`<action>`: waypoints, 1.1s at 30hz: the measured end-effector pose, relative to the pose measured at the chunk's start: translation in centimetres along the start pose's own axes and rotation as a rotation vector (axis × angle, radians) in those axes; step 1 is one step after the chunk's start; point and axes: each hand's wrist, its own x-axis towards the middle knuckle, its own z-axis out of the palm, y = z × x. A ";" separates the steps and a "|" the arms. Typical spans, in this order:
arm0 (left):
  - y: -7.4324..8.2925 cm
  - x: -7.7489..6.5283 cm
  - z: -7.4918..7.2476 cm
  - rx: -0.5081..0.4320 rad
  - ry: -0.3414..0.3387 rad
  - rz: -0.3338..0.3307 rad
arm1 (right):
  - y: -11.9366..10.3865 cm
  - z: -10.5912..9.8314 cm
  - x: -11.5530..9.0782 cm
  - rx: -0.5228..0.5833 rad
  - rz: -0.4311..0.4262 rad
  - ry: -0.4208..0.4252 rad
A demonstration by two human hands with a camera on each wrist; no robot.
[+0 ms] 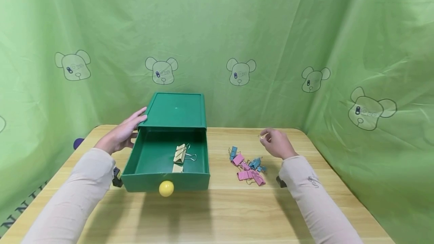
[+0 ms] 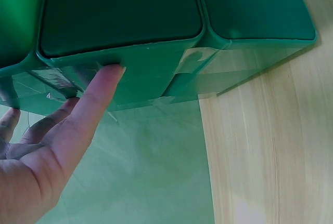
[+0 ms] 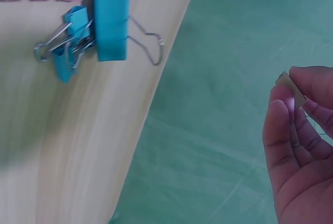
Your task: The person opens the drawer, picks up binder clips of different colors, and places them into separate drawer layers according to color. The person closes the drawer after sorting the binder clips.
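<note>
A green desktop drawer box [image 1: 176, 110] stands left of centre, its drawer [image 1: 145, 182] pulled out toward me. My left hand [image 1: 123, 133] rests against the casing's left side; in the left wrist view its extended fingers touch the green wall. Inside the drawer lie a large pale yellow binder clip [image 1: 179, 154] and another pale yellow clip [image 1: 178, 168] near the front wall. Over the table's right part, my right hand [image 1: 277, 144] pinches a small pale yellow binder clip [image 3: 294, 88] between thumb and fingertips, partly hidden by them.
Between the box and my right hand lies a loose pile of pink binder clips [image 1: 245, 175] and blue binder clips [image 1: 255, 163]. A yellow ball knob [image 1: 166, 188] juts from the drawer front. Behind the wooden table [image 1: 237, 214] hangs a green curtain [image 1: 203, 29].
</note>
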 end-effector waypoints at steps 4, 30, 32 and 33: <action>0.0 0.0 0.0 0.005 0.001 0.000 | -0.8 -0.2 0.1 0.010 -0.005 0.000; 0.0 -0.1 0.0 -0.010 0.008 -0.003 | -5.8 -1.1 0.1 0.073 -0.092 0.017; 0.0 0.0 0.0 -0.011 0.007 -0.005 | -6.1 -1.2 0.1 0.078 -0.101 0.022; 0.0 0.0 0.0 -0.013 0.007 -0.004 | -6.3 -1.2 0.1 0.079 -0.106 0.027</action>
